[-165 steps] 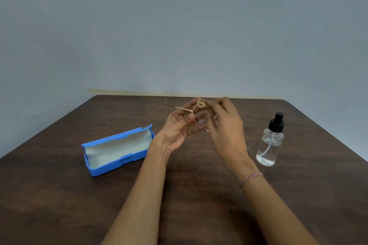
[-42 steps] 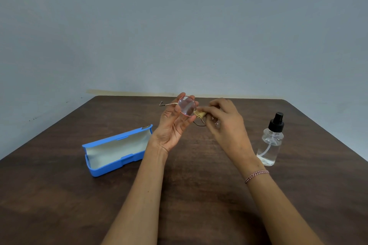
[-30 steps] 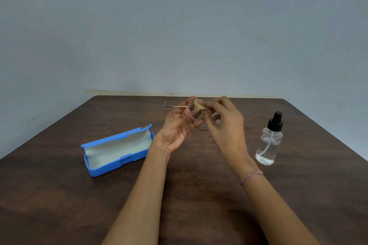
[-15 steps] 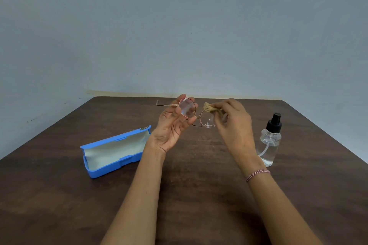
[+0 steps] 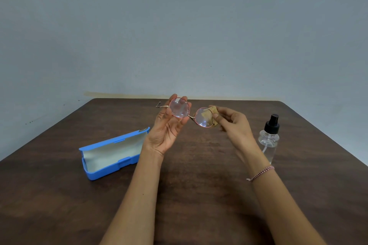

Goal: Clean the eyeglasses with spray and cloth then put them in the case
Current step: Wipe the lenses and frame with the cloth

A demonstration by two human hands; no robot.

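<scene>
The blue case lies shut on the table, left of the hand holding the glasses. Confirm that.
Not right. The head view shows the blue case lying open on the table, pale lining showing, left of the left hand holding the glasses.

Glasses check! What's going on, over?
Left hand holds eyeglasses by one lens. Right hand pinches cloth at other lens. Case open, nothing in the way.
</scene>
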